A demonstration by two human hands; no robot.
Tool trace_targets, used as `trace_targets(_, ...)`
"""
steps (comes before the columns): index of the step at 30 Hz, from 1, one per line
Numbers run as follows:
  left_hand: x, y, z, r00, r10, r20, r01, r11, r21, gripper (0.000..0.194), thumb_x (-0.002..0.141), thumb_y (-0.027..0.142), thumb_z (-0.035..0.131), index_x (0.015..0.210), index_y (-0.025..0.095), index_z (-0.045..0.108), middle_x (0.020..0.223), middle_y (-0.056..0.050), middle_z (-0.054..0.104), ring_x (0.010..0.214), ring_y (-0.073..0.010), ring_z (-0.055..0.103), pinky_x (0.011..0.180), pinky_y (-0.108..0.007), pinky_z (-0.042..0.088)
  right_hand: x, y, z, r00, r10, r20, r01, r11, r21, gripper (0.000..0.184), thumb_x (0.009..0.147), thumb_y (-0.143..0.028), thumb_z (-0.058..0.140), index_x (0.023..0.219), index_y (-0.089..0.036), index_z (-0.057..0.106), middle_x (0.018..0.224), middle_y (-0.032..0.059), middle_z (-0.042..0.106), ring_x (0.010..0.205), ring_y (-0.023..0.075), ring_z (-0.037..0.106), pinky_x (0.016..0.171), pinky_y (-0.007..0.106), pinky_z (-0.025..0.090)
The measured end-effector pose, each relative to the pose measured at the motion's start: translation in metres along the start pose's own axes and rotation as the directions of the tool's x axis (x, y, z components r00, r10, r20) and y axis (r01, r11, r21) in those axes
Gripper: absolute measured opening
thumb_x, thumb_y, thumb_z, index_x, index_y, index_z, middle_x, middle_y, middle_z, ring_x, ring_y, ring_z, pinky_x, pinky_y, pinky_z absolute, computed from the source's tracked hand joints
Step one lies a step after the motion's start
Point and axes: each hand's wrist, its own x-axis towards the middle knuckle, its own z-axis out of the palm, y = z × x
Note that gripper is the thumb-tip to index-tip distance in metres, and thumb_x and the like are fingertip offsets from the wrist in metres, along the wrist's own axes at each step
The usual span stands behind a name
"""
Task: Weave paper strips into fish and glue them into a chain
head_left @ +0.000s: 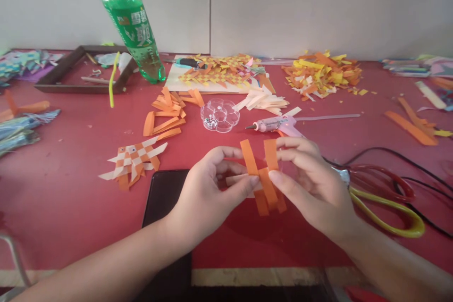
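Landmark: one clear flower-shaped tray (pixel 219 114), on a red table (pixel 71 217).

1. Paper piece (pixel 269 191), orange strips crossed with a pale strip; held up nearer the wearer than the tray and to its right.
2. Left hand (pixel 215 179), nearer the wearer than the tray; narrow pinch, thumb on the left part of the piece, fingers behind.
3. Right hand (pixel 314 184), nearer and to the right of the tray; narrow pinch, thumb on the right-hand orange strip, fingers behind.
4. Small black-and-white beads (pixel 211 123), in the tray's near-left compartment.
5. Pink glue gun (pixel 271 124), right of the tray, nozzle pointing towards it; translucent glue stick (pixel 329 117) extending from its rear.
6. Loose orange strips (pixel 170 108), just left of the tray.
7. Pale strips (pixel 265 100), beyond the tray to the right.
8. Woven orange-and-white fish (pixel 136 158), left of the tray and nearer the wearer.
9. Black flat device (pixel 166 193), nearer than the tray, to its left, partly under the left forearm.
10. Looped red and yellow handles (pixel 417 226), well right of the tray, nearer.
11. Orange-and-yellow strip heap (pixel 322 73), beyond the tray, right.
12. Green bottle (pixel 132 23), beyond the tray, left, beside a dark frame (pixel 78 89).
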Motion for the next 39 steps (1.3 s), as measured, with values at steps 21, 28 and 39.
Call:
trace_targets(21, 0.004, -0.005, -0.003, 0.995, -0.014, 0.102, 0.015, 1.000, -0.013, 0.017, 0.085, 0.022, 0.072, 0.098, 0.018, 0.063, 0.089, -0.001, 0.070, 0.081, -0.0118, 0.070, 0.076, -0.025, 0.061, 0.001, -0.005, 0.000, 0.997, 0.040, 0.069, -0.045, 0.997, 0.067, 0.016, 0.090, -0.025, 0.062, 0.074, -0.023, 0.061, 0.104, 0.0068, 0.059, 0.104, 0.0227, 0.059, 0.090, 0.043, 0.050)
trace_targets(28, 0.004, -0.006, -0.003, 0.993, -0.004, 0.115, 0.004, 1.000, -0.004, 0.020, 0.084, 0.023, 0.073, 0.100, 0.018, 0.062, 0.086, 0.000, 0.068, 0.080, -0.0114, 0.069, 0.078, -0.027, 0.061, 0.002, 0.001, -0.002, 0.991, 0.071, 0.117, -0.090, 0.983, 0.161, 0.013, 0.091, -0.027, 0.060, 0.079, -0.023, 0.063, 0.103, 0.0066, 0.057, 0.106, 0.0221, 0.058, 0.085, 0.040, 0.052)
trace_targets(39, 0.004, -0.007, -0.003, 0.992, 0.037, 0.122, -0.041, 0.999, 0.035, 0.028, 0.081, 0.023, 0.076, 0.103, 0.020, 0.058, 0.089, 0.000, 0.070, 0.081, -0.0147, 0.071, 0.077, -0.030, 0.061, 0.006, -0.002, -0.002, 0.988, 0.004, 0.156, -0.040, 0.973, 0.228, 0.016, 0.090, -0.023, 0.060, 0.074, -0.021, 0.059, 0.096, 0.0039, 0.056, 0.093, 0.0180, 0.058, 0.078, 0.035, 0.048)
